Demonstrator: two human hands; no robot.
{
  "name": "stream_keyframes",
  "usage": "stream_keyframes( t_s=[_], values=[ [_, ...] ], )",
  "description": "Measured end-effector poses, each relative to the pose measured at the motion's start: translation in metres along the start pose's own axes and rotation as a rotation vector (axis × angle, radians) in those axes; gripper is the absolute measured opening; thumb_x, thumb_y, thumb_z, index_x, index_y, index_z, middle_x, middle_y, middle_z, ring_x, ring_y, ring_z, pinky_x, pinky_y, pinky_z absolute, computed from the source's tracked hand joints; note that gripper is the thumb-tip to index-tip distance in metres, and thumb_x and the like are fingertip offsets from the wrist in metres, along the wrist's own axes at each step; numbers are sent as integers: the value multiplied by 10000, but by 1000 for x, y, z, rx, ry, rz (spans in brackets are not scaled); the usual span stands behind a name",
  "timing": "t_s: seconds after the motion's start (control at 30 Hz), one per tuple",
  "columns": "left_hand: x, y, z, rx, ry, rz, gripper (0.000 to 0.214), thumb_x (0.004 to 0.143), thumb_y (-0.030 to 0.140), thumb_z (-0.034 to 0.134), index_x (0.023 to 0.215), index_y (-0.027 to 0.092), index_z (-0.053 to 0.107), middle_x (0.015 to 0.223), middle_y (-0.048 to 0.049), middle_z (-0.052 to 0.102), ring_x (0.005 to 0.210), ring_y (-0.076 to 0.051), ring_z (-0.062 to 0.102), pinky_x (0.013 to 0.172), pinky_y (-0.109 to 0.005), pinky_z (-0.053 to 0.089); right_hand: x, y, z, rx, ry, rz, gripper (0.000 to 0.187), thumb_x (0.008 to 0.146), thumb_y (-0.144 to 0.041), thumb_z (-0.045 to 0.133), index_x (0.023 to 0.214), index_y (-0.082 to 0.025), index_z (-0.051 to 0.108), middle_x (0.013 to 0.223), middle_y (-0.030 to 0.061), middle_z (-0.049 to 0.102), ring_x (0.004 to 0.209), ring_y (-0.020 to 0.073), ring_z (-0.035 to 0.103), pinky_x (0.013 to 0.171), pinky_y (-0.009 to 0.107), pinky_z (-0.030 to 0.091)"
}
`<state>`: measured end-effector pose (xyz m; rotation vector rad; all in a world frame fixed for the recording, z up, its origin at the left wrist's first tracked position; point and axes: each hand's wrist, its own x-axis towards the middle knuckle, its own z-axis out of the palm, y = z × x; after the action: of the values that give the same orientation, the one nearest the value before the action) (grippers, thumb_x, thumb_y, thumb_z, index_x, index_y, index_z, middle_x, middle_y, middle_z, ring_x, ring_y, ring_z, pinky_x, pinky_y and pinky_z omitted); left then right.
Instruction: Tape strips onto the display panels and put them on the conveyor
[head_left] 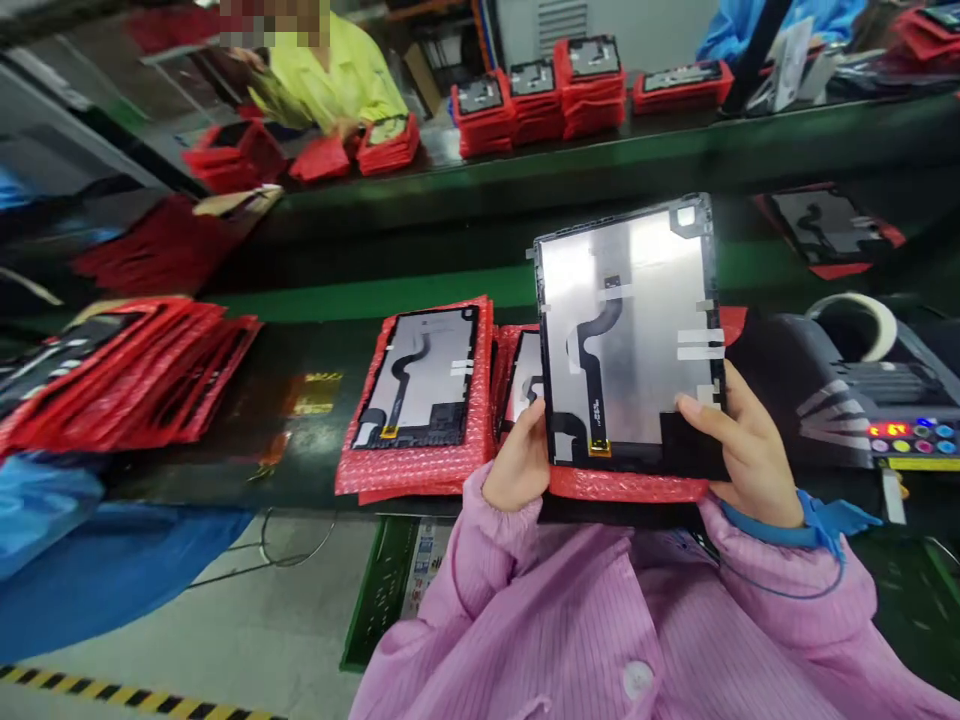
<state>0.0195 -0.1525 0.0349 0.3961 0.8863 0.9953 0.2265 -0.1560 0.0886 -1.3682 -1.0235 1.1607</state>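
Silver-backed, black-framed rectangular panel [649, 350] held tilted from both sides: left grip [519, 458] on its lower-left edge, right grip [754, 445] on lower-right edge. Panel's over red bubble-wrap sheet [630, 487], dark surface [304, 475] below.

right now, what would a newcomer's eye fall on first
Likely the bright silvery panel, held between the left fingers and right fingers right of centre. To its left, a similar panel lies on red bubble wrap; at far right, red digits glow on a dark device.
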Motion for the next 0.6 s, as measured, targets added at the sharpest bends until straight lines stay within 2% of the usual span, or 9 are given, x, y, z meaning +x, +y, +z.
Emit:
stream_keyframes(
  t_s=[0.1,0.23,0.3,0.37,0.43,0.5,0.53,0.57,0.6],
  values=[
    [-4,0,-6,-42,4,132,654,643,570,820,1146,175,678,1133,-93,744,1138,-334,665,988,-453,526,8,12,12,81,-54,57,444,752,-397,714,1171,-298,601,1205,25,685,1065,250,679,865,361,583],
    [4,-19,-15,20,114,305,740,657,329,848,1336,212,580,1299,-86,678,1197,-287,636,1068,-421,464,15,56,19,124,-118,188,612,652,-435,796,1189,-285,543,1188,44,684,979,233,701,802,335,601],
    [13,-29,-24,57,196,346,756,658,222,808,1372,222,559,1363,-89,641,1266,-279,592,1127,-420,408,21,82,18,78,-144,273,725,588,-479,827,1203,-277,502,1168,60,686,965,245,703,814,364,602],
    [23,-35,-36,65,265,337,768,637,155,760,1379,202,563,1366,-113,638,1300,-298,566,1155,-445,375,29,97,13,-80,-177,293,735,573,-530,808,1176,-255,490,1093,83,697,944,278,699,819,423,598],
    [31,-37,-47,76,301,325,767,638,125,710,1388,183,564,1344,-133,654,1280,-318,583,1147,-479,384,37,93,13,-436,-154,126,658,643,-563,727,1167,-215,534,997,119,684,926,329,674,827,509,570],
    [36,-37,-55,156,320,363,748,670,103,661,1405,191,556,1348,-125,656,1263,-313,599,1136,-488,404,39,70,28,-843,-111,-230,575,778,-518,592,1225,-156,590,955,157,645,914,360,636,843,571,524],
    [37,-36,-58,255,340,407,723,698,94,634,1409,199,557,1344,-117,660,1250,-302,610,1120,-479,431,37,55,43,-980,-140,-420,552,840,-455,522,1289,-142,591,959,163,629,909,351,624,850,564,512],
    [37,-36,-60,368,366,460,681,731,86,607,1401,205,569,1336,-111,667,1230,-291,625,1097,-465,462,33,39,63,-1062,-222,-589,540,885,-372,457,1364,-148,566,974,159,622,905,332,620,852,536,510],
    [37,-36,-60,518,404,524,628,775,85,572,1390,211,583,1329,-108,671,1199,-278,645,1064,-446,500,28,24,86,-1082,-372,-692,553,905,-286,415,1440,-184,517,977,135,626,882,294,628,833,477,521]
  ],
)
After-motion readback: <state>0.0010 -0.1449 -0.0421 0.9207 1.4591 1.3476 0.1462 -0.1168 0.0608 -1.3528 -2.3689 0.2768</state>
